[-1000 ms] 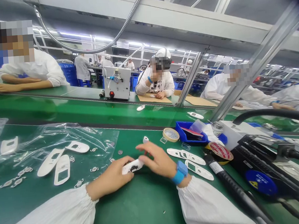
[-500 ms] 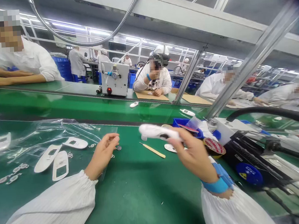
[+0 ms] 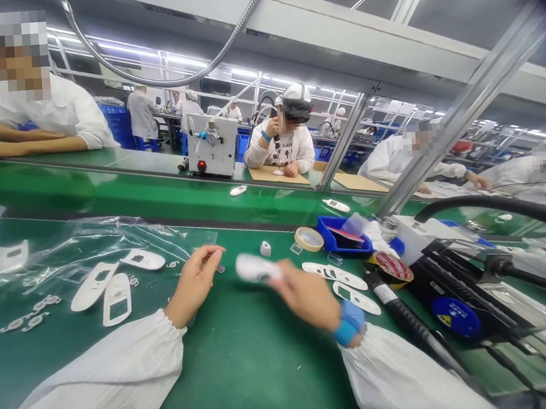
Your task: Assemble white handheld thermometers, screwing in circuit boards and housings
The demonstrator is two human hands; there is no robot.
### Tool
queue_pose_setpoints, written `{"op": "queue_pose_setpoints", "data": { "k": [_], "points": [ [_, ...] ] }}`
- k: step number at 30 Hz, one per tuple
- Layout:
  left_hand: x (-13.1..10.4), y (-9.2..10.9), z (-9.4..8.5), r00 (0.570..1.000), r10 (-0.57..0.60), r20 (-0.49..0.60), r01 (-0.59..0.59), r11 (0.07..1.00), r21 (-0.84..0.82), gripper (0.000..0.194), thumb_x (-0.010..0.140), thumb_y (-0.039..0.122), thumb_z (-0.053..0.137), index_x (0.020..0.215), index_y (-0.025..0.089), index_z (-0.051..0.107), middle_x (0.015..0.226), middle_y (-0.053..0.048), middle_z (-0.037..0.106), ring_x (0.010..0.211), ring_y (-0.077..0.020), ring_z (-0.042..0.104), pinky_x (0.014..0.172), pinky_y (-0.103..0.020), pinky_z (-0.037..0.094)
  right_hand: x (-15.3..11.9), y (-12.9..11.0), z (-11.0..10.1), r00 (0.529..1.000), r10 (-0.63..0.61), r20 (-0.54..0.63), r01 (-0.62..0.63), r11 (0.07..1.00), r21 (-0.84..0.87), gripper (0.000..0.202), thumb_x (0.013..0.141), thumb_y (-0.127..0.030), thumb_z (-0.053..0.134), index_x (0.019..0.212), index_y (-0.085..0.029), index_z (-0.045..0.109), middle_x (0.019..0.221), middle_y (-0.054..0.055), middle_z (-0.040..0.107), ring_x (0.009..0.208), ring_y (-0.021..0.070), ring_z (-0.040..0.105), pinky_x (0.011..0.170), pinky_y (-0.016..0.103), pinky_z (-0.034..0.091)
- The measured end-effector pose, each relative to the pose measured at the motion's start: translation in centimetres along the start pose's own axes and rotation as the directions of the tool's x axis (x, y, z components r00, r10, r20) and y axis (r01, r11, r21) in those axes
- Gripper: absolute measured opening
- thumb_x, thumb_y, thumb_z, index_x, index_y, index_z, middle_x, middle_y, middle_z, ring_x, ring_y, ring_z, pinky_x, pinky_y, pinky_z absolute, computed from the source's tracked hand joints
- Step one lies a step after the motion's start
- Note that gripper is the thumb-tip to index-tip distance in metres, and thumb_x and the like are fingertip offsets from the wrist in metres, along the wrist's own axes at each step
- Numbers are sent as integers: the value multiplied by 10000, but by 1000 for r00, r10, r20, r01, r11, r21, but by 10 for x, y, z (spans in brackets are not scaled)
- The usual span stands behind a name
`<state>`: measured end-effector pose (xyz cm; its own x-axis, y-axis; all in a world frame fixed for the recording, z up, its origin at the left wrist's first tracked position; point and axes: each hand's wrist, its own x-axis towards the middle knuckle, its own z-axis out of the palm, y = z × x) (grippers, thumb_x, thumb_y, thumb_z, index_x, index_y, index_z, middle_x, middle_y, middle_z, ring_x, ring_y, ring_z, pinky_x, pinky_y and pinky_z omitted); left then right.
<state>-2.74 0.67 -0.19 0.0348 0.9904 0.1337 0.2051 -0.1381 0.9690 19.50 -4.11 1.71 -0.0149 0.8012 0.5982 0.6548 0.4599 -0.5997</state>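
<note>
My right hand (image 3: pixel 310 295), wearing a blue wrist strap (image 3: pixel 351 323), is closed round one end of a white plastic device housing (image 3: pixel 256 269), blurred by motion above the green mat (image 3: pixel 247 368). To its left is my left hand (image 3: pixel 194 285), its fingers loosely bent and nothing visible in them. A small dark round part (image 3: pixel 220 269) lies by those fingertips. Beyond the housing stands a small white cap (image 3: pixel 265 248). White shell pieces with cut-out windows lie on both sides, among them a left shell (image 3: pixel 117 299) and a right shell (image 3: pixel 357 297).
Clear plastic sheeting (image 3: pixel 92 232) and small clip-like parts (image 3: pixel 35 321) lie left. At right are a tape roll (image 3: pixel 309 238), a blue bin (image 3: pixel 338 240), a red-white tape roll (image 3: pixel 389 267) and a black device with cables (image 3: pixel 466 290). Co-workers sit across the green belt (image 3: pixel 160 197).
My right hand has moved left and down with the housing, towards my left hand. The wooden-handled tool seen before is now out of sight. Shells at the right have come into view.
</note>
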Motion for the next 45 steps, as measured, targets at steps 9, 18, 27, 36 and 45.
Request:
{"op": "queue_pose_setpoints", "data": {
  "k": [9, 18, 27, 36, 45],
  "points": [
    [-12, 1, 4, 866, 270, 422, -354, 925, 135, 462, 738, 332, 576, 1182, 249, 479, 1169, -62, 475, 1041, -207, 469, 907, -326, 370, 23, 2, 22, 670, 256, 697, -367, 930, 11, 369, 796, -488, 465, 605, -173, 483, 497, -43, 420, 474, 78, 377, 456, 203, 268],
    [-13, 2, 19, 842, -180, 508, 234, 971, -43, 384, 780, 472, 489, 969, 148, 572, 781, -38, 583, 663, -157, 548, 659, -301, 439, 25, 14, 51, 726, 318, 609, -648, 611, 454, 369, 758, -519, 500, 846, -162, 527, 488, -54, 494, 390, 51, 403, 400, 177, 271],
    [-22, 9, 19, 635, -273, 723, 690, 621, -371, 347, 826, 378, 482, 1017, 101, 569, 852, -111, 629, 716, -159, 593, 632, -267, 462, 14, 15, 57, 713, 349, 609, -677, 568, 468, 382, 738, -527, 521, 792, -148, 527, 496, -61, 450, 423, 46, 379, 418, 185, 287],
    [-15, 8, 14, 770, -255, 585, 575, 674, -464, 318, 767, 271, 603, 1075, 215, 548, 987, -37, 628, 886, -150, 588, 831, -309, 458, 5, -3, 49, 767, 197, 611, -518, 752, 407, 498, 694, -391, 635, 1125, -204, 469, 694, -41, 471, 565, 68, 439, 544, 220, 384],
    [-14, 6, 15, 789, -236, 567, 500, 783, -370, 589, 684, 223, 685, 1228, 225, 457, 1034, -57, 626, 969, -196, 569, 908, -370, 409, -4, 3, 58, 870, 136, 474, -315, 893, 321, 607, 682, -233, 617, 1232, -214, 363, 925, 26, 575, 720, 114, 507, 596, 248, 430]
  ]
}}
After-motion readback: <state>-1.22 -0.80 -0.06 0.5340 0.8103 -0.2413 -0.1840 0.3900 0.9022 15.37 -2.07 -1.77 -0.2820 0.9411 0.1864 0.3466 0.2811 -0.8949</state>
